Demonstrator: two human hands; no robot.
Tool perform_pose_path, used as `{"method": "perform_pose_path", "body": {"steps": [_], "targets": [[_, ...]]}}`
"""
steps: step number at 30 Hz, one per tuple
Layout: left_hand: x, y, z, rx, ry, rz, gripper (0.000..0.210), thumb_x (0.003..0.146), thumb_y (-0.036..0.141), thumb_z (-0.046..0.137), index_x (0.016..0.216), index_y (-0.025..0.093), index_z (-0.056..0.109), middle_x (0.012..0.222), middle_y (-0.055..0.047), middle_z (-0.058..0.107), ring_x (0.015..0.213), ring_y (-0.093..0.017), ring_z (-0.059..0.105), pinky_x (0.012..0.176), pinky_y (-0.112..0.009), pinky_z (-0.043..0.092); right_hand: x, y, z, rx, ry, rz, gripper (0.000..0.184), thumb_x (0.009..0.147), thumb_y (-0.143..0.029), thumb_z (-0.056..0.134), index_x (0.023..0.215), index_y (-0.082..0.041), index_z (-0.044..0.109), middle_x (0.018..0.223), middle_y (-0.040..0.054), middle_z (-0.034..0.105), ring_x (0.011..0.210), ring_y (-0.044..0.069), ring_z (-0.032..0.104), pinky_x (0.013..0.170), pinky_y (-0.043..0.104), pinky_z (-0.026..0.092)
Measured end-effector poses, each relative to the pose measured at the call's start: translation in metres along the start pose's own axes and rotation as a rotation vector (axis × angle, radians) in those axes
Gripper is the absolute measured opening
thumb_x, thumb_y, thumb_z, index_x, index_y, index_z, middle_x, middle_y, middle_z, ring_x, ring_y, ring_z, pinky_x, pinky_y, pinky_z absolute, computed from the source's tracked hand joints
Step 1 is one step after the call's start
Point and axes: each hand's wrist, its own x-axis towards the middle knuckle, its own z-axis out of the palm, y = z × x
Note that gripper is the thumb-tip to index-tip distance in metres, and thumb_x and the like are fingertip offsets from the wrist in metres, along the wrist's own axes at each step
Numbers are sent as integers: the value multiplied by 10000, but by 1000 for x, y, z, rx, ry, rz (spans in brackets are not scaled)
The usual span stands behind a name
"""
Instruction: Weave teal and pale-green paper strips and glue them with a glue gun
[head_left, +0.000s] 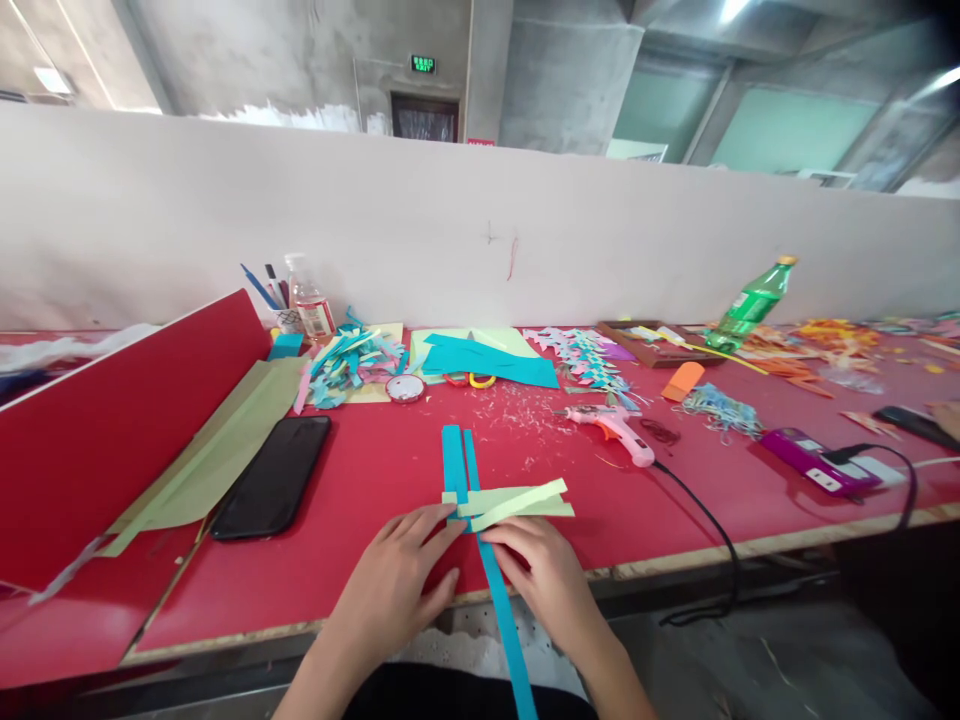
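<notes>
Blue and pale yellow paper strips cross each other on the red table in front of me. Two blue strips (454, 460) run away from me, and a long blue strip (504, 610) hangs over the table edge toward my lap. Across them lie pale yellow strips (525, 500), one of them slanting up to the right. My left hand (401, 575) rests its outstretched fingertips on the left side of the crossing, thumb apart. At the crossing's right side, my right hand (544, 570) has its thumb and fingertips on the long blue strip, beside the slanted yellow one.
A black phone (271, 480) lies left, by a red panel (142, 450). Behind are paper scraps (352, 365), scissors (480, 381) under blue paper (487, 360) and a tape roll (405, 388). Right are a pink glue gun (615, 428), purple power strip (817, 462) and green bottle (752, 305).
</notes>
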Motion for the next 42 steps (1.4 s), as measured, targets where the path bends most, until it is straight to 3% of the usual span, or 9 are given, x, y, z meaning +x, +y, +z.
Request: {"method": "perform_pose_path", "body": {"steps": [19,21,25,27,29,31,36,38,42], "targets": [[0,1,-2,77,-44,71,501,811,478,429,1277,308,362,1270,-76,423,1113,-252,425,900,-405,376,0,-4,-2,-15,26,-53,230,804,-136,403,875,-222,604,854,39,627,818,159,573,714,277,471],[0,1,-2,87,-40,70,496,810,479,431,1271,307,375,1264,-79,427,1113,-257,422,898,-405,377,-5,0,-3,43,141,0,205,812,-161,401,852,-207,597,815,39,627,770,145,587,679,244,476],[-1,1,-2,99,-44,64,480,800,458,460,1254,315,399,1279,-73,412,1119,-261,413,898,-405,377,-14,12,-10,67,606,148,114,805,-203,435,797,-188,547,699,27,602,641,133,578,602,229,468],[-1,1,-2,97,-40,61,477,801,457,458,1253,313,402,1284,-74,409,1124,-264,408,900,-407,376,-11,13,-16,10,673,119,107,805,-195,426,804,-190,533,745,48,592,712,154,574,665,269,468],[-1,1,-2,91,-43,61,478,807,471,440,1255,307,402,1284,-79,411,1128,-267,406,903,-413,373,-2,9,-20,-61,561,46,144,810,-185,409,868,-193,539,842,77,596,827,179,564,747,312,457],[0,1,-2,88,-50,66,480,814,481,418,1261,307,392,1295,-83,400,1134,-269,401,905,-419,368,10,3,-20,-123,344,-2,216,814,-184,398,973,-208,542,965,89,597,943,194,543,812,343,443],[-1,1,-2,96,-53,78,493,817,479,412,1277,307,366,1294,-83,398,1143,-266,394,915,-416,356,32,-9,-7,-195,-92,3,338,827,-178,382,1138,-262,483,1182,39,539,1123,211,457,955,509,307],[-1,0,-1,99,-58,75,496,818,476,411,1281,306,358,1289,-78,404,1137,-263,399,918,-417,352,35,-9,-3,-188,-167,11,345,842,-148,340,1120,-281,494,1205,14,528,1148,202,436,977,555,230],[-1,1,0,108,-62,61,502,820,462,412,1288,294,341,1307,-73,385,1139,-259,394,928,-419,341,36,-3,-2,-167,-181,-2,365,849,-111,302,1080,-287,521,1194,6,540,1145,180,439,992,543,187]]}}
